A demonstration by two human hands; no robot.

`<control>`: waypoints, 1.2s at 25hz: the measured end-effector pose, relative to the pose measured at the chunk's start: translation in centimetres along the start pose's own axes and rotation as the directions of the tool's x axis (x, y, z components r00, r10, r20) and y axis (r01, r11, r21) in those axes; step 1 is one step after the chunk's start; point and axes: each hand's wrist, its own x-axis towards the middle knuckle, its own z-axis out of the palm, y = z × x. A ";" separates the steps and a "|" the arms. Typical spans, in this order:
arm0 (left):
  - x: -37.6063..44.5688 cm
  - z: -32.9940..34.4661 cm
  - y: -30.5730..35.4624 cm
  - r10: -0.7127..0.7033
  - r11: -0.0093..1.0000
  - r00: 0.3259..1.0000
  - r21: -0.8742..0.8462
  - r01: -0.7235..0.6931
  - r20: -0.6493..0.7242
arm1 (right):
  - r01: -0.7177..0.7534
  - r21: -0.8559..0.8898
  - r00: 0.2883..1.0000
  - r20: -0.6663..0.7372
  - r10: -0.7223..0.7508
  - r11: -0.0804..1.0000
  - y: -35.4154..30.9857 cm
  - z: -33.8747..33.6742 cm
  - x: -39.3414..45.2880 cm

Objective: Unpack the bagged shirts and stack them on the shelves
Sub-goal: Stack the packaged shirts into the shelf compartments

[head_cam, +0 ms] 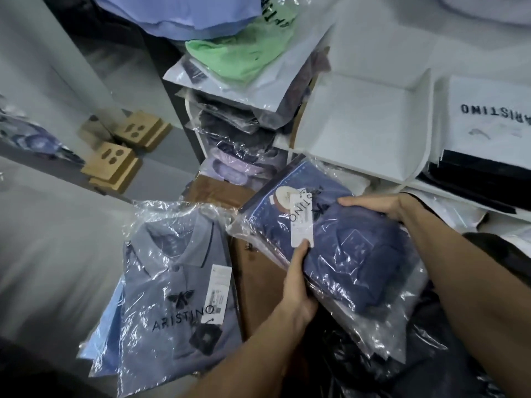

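Observation:
A navy shirt in a clear plastic bag (353, 254) is held in front of me between both hands. My left hand (297, 285) grips its near left edge, thumb on top by the white tag. My right hand (382, 206) holds the far right edge with fingers curled over it. To the left a grey-blue bagged polo (175, 282) printed ARISTINO lies on a stack of other bagged shirts. White shelves (280, 145) behind hold several bagged shirts, with a green one (244, 53) on top.
A brown cardboard box (253, 271) sits under the held bag. White gift boxes (365, 122) and a white ARISTINO bag (488, 116) are stacked at right. Wooden blocks (115, 165) stand on the grey floor at left. Dark bagged garments (373, 363) lie at the lower right.

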 end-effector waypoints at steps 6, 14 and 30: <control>-1.0 -0.2 3.4 -0.078 0.983 0.994 0.170 0.063 0.079 | -0.006 0.102 1.000 0.025 0.004 0.995 -1.0 0.9 -0.8; -3.4 0.3 11.3 -0.035 0.881 0.989 0.471 -0.036 0.142 | 0.254 0.283 0.967 -0.086 -0.240 0.925 -3.1 2.9 -6.1; 1.5 17.0 21.1 0.112 0.453 0.839 0.724 -0.520 0.533 | 0.687 0.579 0.715 -0.647 -0.265 0.438 -0.3 0.6 -12.3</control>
